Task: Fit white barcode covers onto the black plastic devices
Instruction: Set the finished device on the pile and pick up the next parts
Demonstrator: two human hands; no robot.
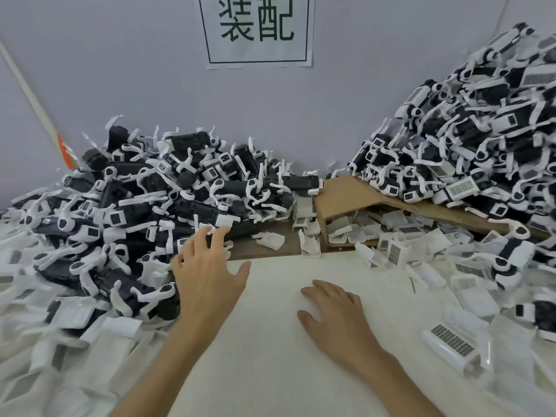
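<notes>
At lower centre of the frame, the left hand (207, 275) reaches up toward the heap of black devices (180, 191) at middle left, fingers spread and holding nothing. Contact with the heap cannot be confirmed. The right hand (334, 308) lies flat on the white table (270, 341), fingers relaxed and empty. White barcode covers (454, 346) lie loose at lower right and spill from the cardboard (346, 194) at centre right. A second heap (481, 130) fills the upper right.
</notes>
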